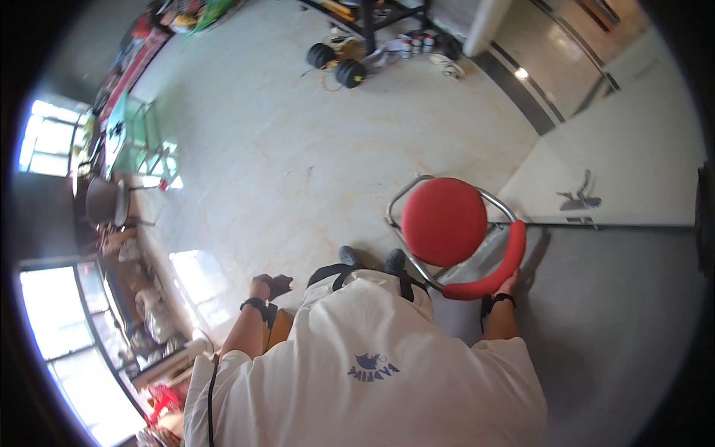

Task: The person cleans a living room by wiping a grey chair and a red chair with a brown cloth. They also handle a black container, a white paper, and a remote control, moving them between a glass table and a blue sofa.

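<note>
A chair with a round red seat [444, 222] and a bent metal tube frame [499, 202] stands in front of me on the right. My right hand [508, 284] is on the outer side of its curved red padded backrest [485, 285]; the padding hides most of my fingers. On the other side of my body, my left hand [273, 285] hangs in the air, in shadow, its fingers loosely apart and nothing visible in it. Both wrists wear black straps.
A white door [614, 145] with a metal handle [581, 195] stands at the right. Dumbbells [336, 65] and several small bottles [417, 43] lie or stand by a black metal rack [367, 25]. At the left are a glass table [125, 134] and a grey chair [106, 201].
</note>
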### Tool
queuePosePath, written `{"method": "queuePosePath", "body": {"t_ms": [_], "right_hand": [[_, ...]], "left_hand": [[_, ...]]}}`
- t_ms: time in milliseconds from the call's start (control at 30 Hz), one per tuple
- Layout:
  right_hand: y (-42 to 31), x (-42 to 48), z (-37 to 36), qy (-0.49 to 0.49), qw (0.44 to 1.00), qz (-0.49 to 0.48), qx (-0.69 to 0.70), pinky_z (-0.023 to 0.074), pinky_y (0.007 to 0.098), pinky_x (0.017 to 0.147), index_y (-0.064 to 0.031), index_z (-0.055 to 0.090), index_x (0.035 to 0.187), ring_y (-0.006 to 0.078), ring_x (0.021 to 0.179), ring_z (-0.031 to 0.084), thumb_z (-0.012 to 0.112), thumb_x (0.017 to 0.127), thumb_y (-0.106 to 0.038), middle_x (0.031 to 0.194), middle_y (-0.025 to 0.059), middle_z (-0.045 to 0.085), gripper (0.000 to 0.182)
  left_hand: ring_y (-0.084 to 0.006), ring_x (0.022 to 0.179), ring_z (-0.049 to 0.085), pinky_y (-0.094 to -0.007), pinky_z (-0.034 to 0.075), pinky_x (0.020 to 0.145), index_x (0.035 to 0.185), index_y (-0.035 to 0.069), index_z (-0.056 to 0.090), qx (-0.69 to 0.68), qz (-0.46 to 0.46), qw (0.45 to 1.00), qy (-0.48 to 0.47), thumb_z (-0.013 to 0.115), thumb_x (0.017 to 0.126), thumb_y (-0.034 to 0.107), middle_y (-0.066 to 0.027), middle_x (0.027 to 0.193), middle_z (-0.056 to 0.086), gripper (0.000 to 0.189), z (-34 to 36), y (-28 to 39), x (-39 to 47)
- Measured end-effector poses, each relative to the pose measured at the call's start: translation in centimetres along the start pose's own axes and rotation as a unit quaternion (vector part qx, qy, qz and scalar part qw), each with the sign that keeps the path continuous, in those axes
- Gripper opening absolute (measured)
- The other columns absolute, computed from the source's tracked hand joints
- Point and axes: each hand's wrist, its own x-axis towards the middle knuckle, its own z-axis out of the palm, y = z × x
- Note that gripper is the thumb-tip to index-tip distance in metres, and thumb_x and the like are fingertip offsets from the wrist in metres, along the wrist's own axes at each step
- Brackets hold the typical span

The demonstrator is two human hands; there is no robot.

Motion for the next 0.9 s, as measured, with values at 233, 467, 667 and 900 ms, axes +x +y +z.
{"method": "queuePosePath", "body": {"t_ms": [233, 467, 667, 900], "right_hand": [[-0.1, 1.0, -1.1, -0.026, 0.999, 0.035, -0.003, 0.0297, 0.0522, 0.113, -0.0142, 0.034, 0.151, 0.0327, 0.140, 0.034, 0.035, 0.092, -0.069, 0.156, 0.0093, 0.033, 0.080], [-2.8, -8.7, 10.7, -0.044, 0.998, -0.016, -0.048, 0.0271, 0.0522, 0.114, -0.0153, 0.031, 0.151, 0.0317, 0.141, 0.032, 0.029, 0.091, -0.076, 0.156, 0.0084, 0.033, 0.086], [-2.2, -11.6, 22.8, -0.119, 0.983, -0.069, -0.120, 0.0425, 0.0466, 0.102, -0.0105, 0.047, 0.136, 0.0290, 0.119, 0.054, 0.064, 0.084, -0.060, 0.130, 0.0087, 0.056, 0.074], [-1.8, -10.6, 36.7, -0.124, 0.972, -0.087, -0.181, 0.0481, 0.0521, 0.094, -0.0104, 0.050, 0.126, 0.0330, 0.110, 0.058, 0.060, 0.085, -0.057, 0.120, 0.0118, 0.059, 0.063]], "left_hand": [[-0.0230, 0.071, 0.063, -0.0365, 0.050, 0.061, 0.085, 0.005, 0.072, -0.132, -0.113, 0.983, 0.055, 0.041, 0.082, -0.007, -0.0093, 0.077, 0.066, 0.034, -0.3, -10.6, -7.8], [-0.0230, 0.073, 0.064, -0.0357, 0.050, 0.060, 0.090, 0.004, 0.072, -0.124, -0.154, 0.980, -0.004, 0.039, 0.082, -0.007, -0.0098, 0.083, 0.069, 0.037, 1.2, -13.8, -7.6], [-0.0262, 0.088, 0.066, -0.0363, 0.052, 0.080, 0.092, 0.003, 0.074, -0.185, -0.144, 0.972, -0.023, 0.046, 0.079, -0.002, -0.0150, 0.092, 0.071, 0.031, 0.4, -16.6, 0.9], [-0.0294, 0.088, 0.066, -0.0384, 0.051, 0.080, 0.090, 0.007, 0.073, -0.146, -0.001, 0.988, 0.048, 0.049, 0.076, 0.007, -0.0169, 0.088, 0.071, 0.028, -6.3, -13.7, 9.8]]}}
